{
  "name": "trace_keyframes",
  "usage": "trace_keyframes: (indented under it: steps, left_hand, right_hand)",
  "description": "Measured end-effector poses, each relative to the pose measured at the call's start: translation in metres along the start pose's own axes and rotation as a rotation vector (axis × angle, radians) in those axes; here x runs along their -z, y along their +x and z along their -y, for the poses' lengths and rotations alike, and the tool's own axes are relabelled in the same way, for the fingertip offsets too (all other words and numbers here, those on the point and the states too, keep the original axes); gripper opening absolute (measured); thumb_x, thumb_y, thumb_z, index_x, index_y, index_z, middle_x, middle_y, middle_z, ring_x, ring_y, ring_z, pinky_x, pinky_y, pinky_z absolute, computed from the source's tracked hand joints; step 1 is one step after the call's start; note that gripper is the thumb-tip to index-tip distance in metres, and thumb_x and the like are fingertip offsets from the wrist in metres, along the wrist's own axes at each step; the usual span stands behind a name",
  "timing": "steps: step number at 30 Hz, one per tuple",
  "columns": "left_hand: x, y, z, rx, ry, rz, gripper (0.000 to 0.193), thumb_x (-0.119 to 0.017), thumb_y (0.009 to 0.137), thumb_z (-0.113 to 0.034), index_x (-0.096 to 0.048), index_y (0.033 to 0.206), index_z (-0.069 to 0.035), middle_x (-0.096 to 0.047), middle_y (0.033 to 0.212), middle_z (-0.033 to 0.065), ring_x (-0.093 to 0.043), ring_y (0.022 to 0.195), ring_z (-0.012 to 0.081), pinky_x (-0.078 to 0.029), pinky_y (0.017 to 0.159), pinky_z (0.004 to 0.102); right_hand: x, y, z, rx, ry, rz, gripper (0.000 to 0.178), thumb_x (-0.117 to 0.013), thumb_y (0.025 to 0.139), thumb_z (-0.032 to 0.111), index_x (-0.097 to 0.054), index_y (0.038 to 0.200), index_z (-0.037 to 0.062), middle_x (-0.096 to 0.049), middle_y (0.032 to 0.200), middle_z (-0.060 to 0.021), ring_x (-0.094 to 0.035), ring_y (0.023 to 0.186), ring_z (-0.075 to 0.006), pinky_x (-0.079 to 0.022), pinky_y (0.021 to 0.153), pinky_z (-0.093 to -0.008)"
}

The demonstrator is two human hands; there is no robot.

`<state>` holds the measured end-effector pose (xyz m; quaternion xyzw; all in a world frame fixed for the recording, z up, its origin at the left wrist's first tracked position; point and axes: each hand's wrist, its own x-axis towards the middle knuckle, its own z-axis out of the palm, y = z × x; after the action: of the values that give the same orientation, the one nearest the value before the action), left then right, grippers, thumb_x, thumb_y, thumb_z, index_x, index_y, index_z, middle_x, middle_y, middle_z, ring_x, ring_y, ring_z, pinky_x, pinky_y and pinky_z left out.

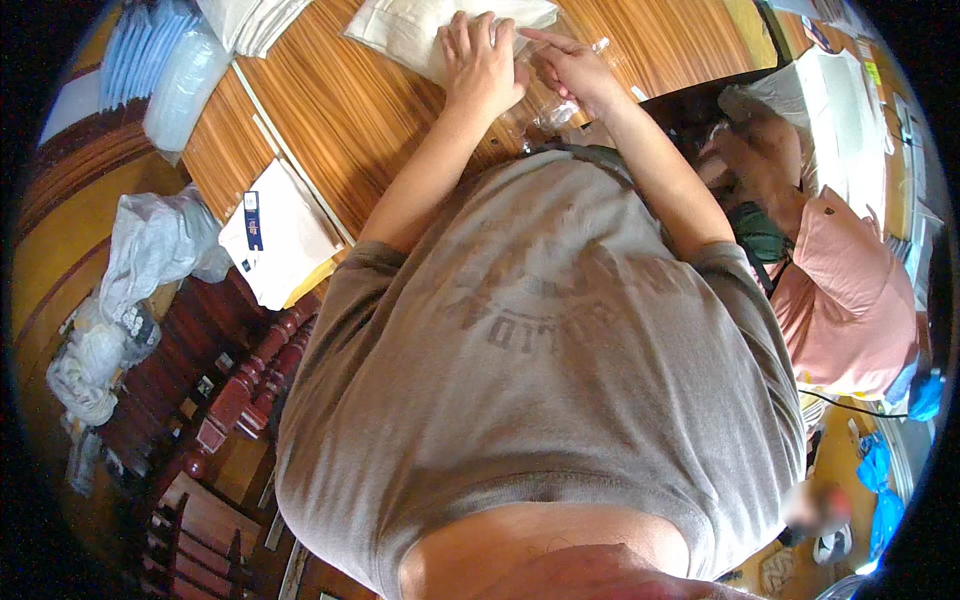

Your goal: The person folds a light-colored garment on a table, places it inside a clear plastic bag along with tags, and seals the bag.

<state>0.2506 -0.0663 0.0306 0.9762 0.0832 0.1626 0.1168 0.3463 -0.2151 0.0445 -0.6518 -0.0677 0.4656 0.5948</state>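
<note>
On the wooden table ahead lies a folded white garment (pixel 400 32) in a clear plastic bag (pixel 553 118). My left hand (pixel 482 68) rests flat on it, fingers laid out and thumb toward the right. Close beside it, my right hand (pixel 578 76) is at the bag's loose, crinkled end. Its index finger reaches toward my left hand while the other fingers curl in on the plastic. The fingertips of the right hand are partly hidden, so the exact hold on the film is hard to see.
Stacked white garments (pixel 255 22) and blue bagged ones (pixel 150 55) stand at the far left. A white garment with a dark tag (pixel 285 235) lies at the table's near left corner. Another person in a pink shirt (pixel 845 300) works close on my right.
</note>
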Motion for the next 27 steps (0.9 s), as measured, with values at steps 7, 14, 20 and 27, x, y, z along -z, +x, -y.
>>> trace_keyframes:
  steps: [7, 14, 20, 27]
  left_hand:
    - [0.020, 0.017, -0.014, 0.086, 0.215, -0.004, 0.057, -0.072, 0.086, -0.031, -0.054, 0.132, -0.002, -0.039, 0.146, 0.0341, -0.033, 0.140, 0.0554, -0.029, 0.116, 0.0661]
    - [-0.005, 0.026, 0.029, -0.077, 0.175, -0.030, 0.044, -0.067, 0.093, -0.034, -0.060, 0.121, -0.002, -0.065, 0.119, 0.0313, -0.065, 0.104, 0.0543, -0.057, 0.079, 0.0630]
    - [0.012, 0.035, 0.039, 0.019, -0.033, 0.091, 0.056, -0.065, 0.094, -0.037, -0.051, 0.136, -0.002, -0.070, 0.090, 0.0312, -0.070, 0.080, 0.0506, -0.058, 0.070, 0.0581]
    - [0.022, 0.037, 0.034, 0.081, -0.144, 0.046, 0.055, -0.066, 0.094, -0.039, -0.056, 0.133, -0.001, -0.070, 0.088, 0.0326, -0.070, 0.081, 0.0514, -0.058, 0.072, 0.0591]
  right_hand:
    - [-0.007, 0.012, -0.012, 0.209, -0.146, -0.170, 0.037, -0.061, 0.106, 0.024, -0.063, 0.138, 0.0048, -0.068, 0.080, -0.0022, -0.062, 0.068, -0.0069, -0.049, 0.056, -0.0204]
    - [0.001, 0.034, -0.014, 0.024, -0.231, -0.070, 0.028, -0.059, 0.105, 0.021, -0.069, 0.108, -0.0054, -0.075, 0.094, -0.0095, -0.075, 0.081, -0.0159, -0.062, 0.067, -0.0268]
    - [-0.017, 0.037, 0.009, 0.001, -0.572, -0.057, 0.033, -0.062, 0.099, 0.027, -0.073, 0.101, -0.0048, -0.077, 0.094, -0.0154, -0.077, 0.077, -0.0190, -0.063, 0.067, -0.0315]
    - [-0.019, 0.072, -0.006, 0.184, -0.483, -0.137, 0.027, -0.063, 0.099, 0.019, -0.072, 0.098, -0.0058, -0.076, 0.078, -0.0119, -0.074, 0.063, -0.0170, -0.059, 0.058, -0.0311]
